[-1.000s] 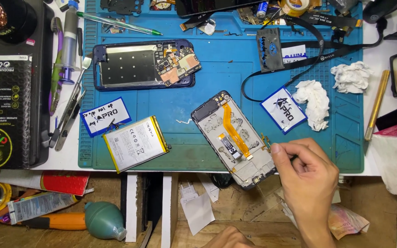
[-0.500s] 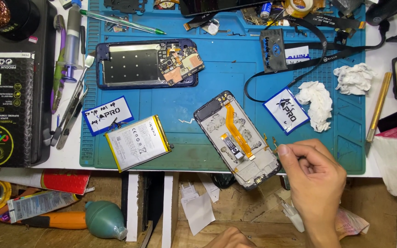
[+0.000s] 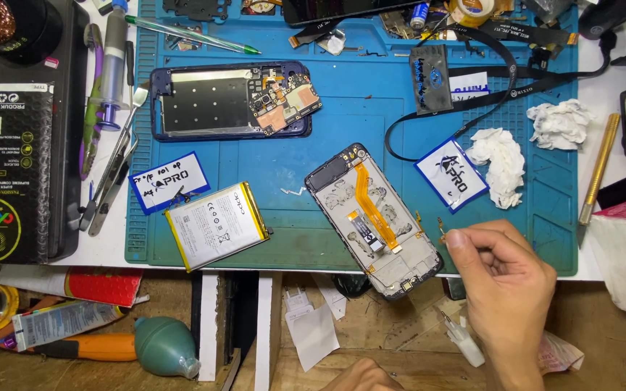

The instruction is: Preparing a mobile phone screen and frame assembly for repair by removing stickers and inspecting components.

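An opened phone frame point(image 3: 342, 190) with an orange flex cable lies tilted at the near edge of the blue work mat point(image 3: 371, 123). My right hand point(image 3: 505, 282) is just right of the frame's lower end. Its thumb and forefinger are pinched on a small gold part point(image 3: 442, 230) that sticks up beside the frame. Only the top of my left hand point(image 3: 360, 378) shows at the bottom edge, below the table, and its fingers are hidden. A white and yellow battery point(image 3: 215, 225) lies on the mat to the left.
A second blue phone frame point(image 3: 204, 103) with its circuit board sits at the back left. Tweezers point(image 3: 114, 181), a syringe point(image 3: 110, 69) and a green pen point(image 3: 193, 35) lie at the left. Crumpled tissues point(image 3: 505, 165), a brass-handled tool point(image 3: 599, 168), black cables and a green blower bulb point(image 3: 164, 346) are around.
My right hand has drawn slightly right and away from the phone frame's edge, and the small gold part now shows at its fingertips. The rest of the bench is unchanged.
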